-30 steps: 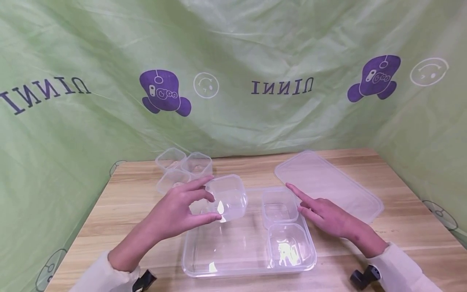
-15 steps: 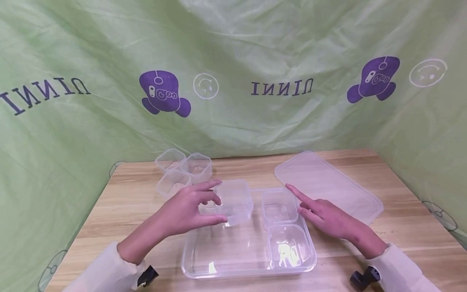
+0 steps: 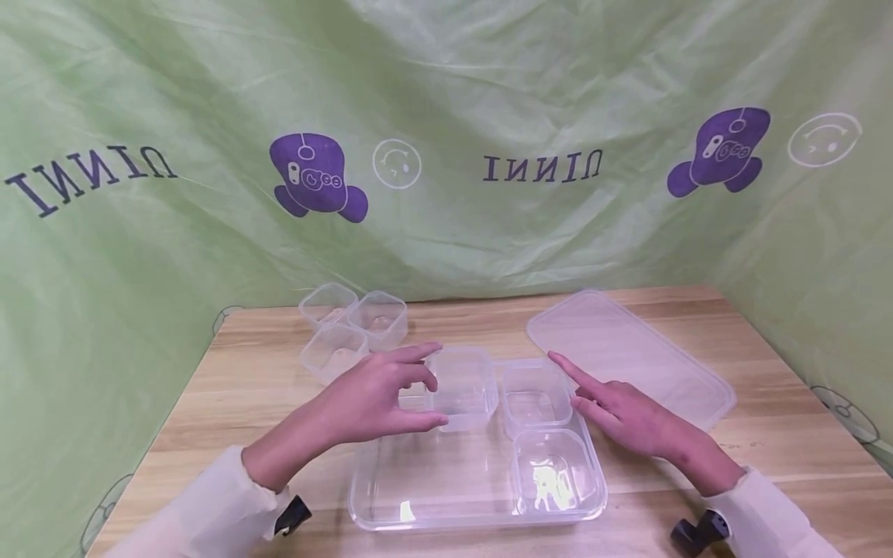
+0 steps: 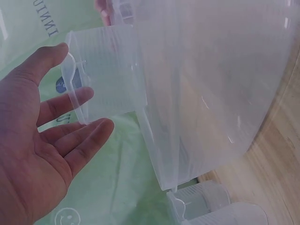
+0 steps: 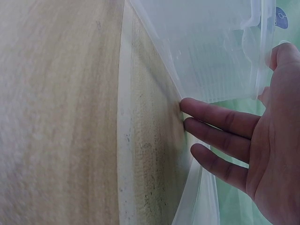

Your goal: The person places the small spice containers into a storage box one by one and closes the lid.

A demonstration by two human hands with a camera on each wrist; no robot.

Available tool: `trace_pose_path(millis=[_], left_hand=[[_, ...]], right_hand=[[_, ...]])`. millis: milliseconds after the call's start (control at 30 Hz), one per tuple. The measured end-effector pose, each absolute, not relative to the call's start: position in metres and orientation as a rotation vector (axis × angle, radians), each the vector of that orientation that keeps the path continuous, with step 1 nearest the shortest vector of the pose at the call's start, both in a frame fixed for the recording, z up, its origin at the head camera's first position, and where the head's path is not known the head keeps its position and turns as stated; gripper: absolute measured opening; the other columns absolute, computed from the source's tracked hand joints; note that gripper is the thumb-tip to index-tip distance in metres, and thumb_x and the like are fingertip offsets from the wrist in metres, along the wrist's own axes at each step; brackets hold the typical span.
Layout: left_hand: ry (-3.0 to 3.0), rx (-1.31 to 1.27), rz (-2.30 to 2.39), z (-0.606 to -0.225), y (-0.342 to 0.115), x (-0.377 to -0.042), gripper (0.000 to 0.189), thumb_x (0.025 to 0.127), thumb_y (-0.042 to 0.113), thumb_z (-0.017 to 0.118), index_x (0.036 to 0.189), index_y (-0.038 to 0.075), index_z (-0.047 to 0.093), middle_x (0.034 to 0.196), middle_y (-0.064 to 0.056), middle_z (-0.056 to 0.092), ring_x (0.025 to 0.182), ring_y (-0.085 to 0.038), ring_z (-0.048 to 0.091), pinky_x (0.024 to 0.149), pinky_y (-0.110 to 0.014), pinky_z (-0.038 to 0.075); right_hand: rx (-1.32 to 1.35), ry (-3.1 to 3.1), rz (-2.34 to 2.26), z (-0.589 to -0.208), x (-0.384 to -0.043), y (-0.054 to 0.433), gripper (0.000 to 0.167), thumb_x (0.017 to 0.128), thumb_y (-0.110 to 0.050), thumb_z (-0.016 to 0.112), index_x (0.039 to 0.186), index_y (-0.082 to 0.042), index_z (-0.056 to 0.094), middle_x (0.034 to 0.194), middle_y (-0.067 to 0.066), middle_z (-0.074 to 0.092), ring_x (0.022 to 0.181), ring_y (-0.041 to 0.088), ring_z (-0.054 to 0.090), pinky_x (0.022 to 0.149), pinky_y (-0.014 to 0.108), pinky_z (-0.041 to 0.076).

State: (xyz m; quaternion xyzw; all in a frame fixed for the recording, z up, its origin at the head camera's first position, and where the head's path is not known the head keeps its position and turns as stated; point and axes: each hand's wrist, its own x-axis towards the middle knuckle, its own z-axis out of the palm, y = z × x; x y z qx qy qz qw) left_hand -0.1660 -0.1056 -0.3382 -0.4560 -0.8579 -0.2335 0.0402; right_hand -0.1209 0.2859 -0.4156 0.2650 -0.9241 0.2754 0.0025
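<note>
My left hand (image 3: 366, 394) holds a small clear plastic box (image 3: 462, 384) between thumb and fingers at its left side. This box is at the back of a large clear container (image 3: 418, 521), left of another box. Two small clear boxes, a rear one (image 3: 536, 387) and a front one (image 3: 551, 469), stand inside the container's right end. In the left wrist view, thumb and fingers span the rim of the held box (image 4: 105, 70). With fingers stretched out, my right hand (image 3: 621, 415) rests against the container's right side; in the right wrist view its fingertips touch near the lower edge.
Three more small clear boxes (image 3: 384, 329) stand together at the back left of the wooden table (image 3: 230, 387). A flat translucent lid (image 3: 628, 349) lies behind and right of the container. A green printed curtain (image 3: 446, 232) closes off the back and sides.
My left hand has carried the small box rightward and slightly down, and the box has turned from tilted to more level. The right hand has stayed in place.
</note>
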Motion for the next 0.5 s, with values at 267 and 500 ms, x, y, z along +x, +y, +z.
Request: trace_pose_path(millis=[267, 500], left_hand=[[-2.675, -1.431, -0.661, -0.3401, -0.0992, -0.1686, 0.032, 0.088, 0.051, 0.078, 0.092, 0.019, 0.074, 0.145, -0.011, 0.059, 0.12, -0.028, 0.065, 0.081, -0.034, 0.055], [-2.698, -1.454, -0.635, -0.3443, -0.0963, -0.1707, 0.037, 0.09, 0.052, 0.076, 0.094, 0.015, 0.076, 0.145, -0.015, 0.058, 0.112, -0.026, 0.069, 0.084, -0.035, 0.056]], right_hand=[[0.807, -2.913, 0.845, -0.4166, -0.1206, 0.2881, 0.061, 0.111, -0.021, 0.048, 0.166, -0.026, 0.021, 0.068, -0.023, 0.037, 0.058, -0.004, 0.027, 0.072, 0.029, 0.042], [0.813, -2.905, 0.853, -0.4202, -0.1219, 0.2895, 0.062, 0.111, -0.02, 0.048, 0.166, -0.027, 0.021, 0.067, -0.022, 0.033, 0.057, -0.004, 0.023, 0.07, 0.028, 0.041]])
